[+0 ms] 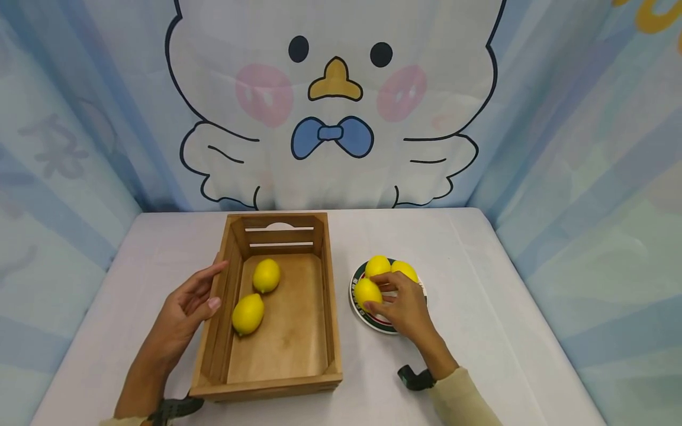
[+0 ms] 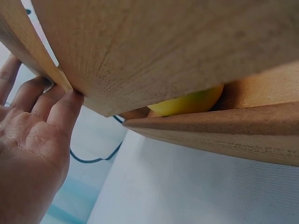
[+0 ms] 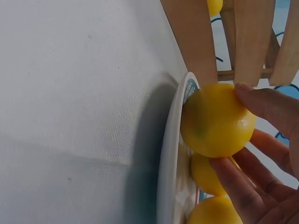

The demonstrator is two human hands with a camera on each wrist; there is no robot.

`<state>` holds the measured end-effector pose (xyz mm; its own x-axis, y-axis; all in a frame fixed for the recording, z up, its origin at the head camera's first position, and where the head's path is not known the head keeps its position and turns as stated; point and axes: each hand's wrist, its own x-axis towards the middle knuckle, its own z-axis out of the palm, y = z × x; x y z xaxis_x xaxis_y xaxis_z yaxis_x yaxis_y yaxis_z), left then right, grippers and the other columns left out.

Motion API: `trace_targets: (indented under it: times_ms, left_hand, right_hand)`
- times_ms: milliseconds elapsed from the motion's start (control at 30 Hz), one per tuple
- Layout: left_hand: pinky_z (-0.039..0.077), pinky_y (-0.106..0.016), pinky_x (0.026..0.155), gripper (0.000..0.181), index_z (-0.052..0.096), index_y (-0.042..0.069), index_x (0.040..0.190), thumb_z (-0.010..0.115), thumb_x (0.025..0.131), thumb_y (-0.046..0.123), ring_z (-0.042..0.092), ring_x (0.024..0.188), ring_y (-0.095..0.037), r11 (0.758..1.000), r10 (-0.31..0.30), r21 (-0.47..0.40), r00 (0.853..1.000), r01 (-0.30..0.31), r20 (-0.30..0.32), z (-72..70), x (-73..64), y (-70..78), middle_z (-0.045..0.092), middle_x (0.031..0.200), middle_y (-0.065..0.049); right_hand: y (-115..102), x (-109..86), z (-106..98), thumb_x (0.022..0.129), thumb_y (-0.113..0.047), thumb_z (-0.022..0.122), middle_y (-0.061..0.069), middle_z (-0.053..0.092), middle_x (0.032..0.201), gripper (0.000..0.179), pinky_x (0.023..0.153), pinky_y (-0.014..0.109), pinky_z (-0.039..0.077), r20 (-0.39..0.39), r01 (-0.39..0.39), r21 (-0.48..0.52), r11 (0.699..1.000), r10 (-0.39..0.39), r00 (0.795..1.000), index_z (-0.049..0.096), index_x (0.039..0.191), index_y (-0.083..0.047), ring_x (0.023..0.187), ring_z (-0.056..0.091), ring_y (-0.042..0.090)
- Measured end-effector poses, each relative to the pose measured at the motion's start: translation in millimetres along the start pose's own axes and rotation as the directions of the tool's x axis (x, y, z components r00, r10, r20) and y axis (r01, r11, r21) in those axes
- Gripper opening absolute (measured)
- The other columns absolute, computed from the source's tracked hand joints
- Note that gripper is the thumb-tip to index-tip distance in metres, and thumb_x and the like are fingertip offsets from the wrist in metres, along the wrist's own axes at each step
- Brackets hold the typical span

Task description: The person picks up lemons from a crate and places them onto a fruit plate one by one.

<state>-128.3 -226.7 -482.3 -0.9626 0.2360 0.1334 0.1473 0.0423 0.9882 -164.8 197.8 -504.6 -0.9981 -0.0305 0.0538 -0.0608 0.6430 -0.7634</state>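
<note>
In the head view, my right hand (image 1: pixel 402 305) pinches a yellow lemon (image 1: pixel 367 293) between thumb and fingers at the left side of a round plate (image 1: pixel 360 312) with a dark patterned border. Two more lemons, one at the back (image 1: pixel 378 266) and another (image 1: pixel 404 271) partly behind the hand, sit on that plate. The right wrist view shows the pinched lemon (image 3: pixel 217 120) close up, thumb on one side. My left hand (image 1: pixel 186 313) touches the outer left side of a wooden crate (image 1: pixel 333 331) with its fingers fairly straight. Inside the crate lie two lemons, one farther back (image 1: pixel 266 276) and one nearer (image 1: pixel 248 314).
A white cloth (image 1: pixel 458 248) covers the table under the crate and plate. Printed curtains (image 1: pixel 330 183) hang behind and at both sides. Dark straps with small devices (image 1: pixel 415 377) are on both wrists. The crate's far wall has slatted gaps.
</note>
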Motion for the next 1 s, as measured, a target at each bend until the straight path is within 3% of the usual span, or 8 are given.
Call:
trace_targets:
  times_ms: [667, 1000]
  left_hand:
    - [0.031, -0.004, 0.115, 0.06, 0.038, 0.011, 0.165, 0.054, 0.108, 0.0, 0.019, 0.164, -0.005, 1.0, -0.004, 0.006, 1.0, 0.004, -0.007, -0.4, 0.6, 0.1, 0.025, 0.178, -0.008]
    - [0.032, -0.004, 0.115, 0.06, 0.038, 0.011, 0.165, 0.054, 0.108, 0.001, 0.02, 0.164, -0.005, 1.0, -0.003, 0.011, 1.0, 0.003, -0.005, 0.2, 0.8, -0.2, 0.024, 0.178, -0.008]
  right_hand:
    - [2.7, -1.4, 0.7, 0.079, -0.021, 0.096, 0.004, 0.075, 0.125, 0.052, 0.094, 0.037, 0.063, -0.041, -0.014, -0.035, 0.999, 0.013, 0.999, 0.075, 0.125, -0.015, 0.113, 0.074, 0.024]
    - [-0.5, -2.0, -8.8, 0.083, -0.022, 0.093, 0.003, 0.073, 0.126, 0.047, 0.099, 0.037, 0.06, -0.097, 0.025, -0.01, 1.0, -0.026, 0.995, 0.074, 0.126, -0.015, 0.117, 0.074, 0.024]
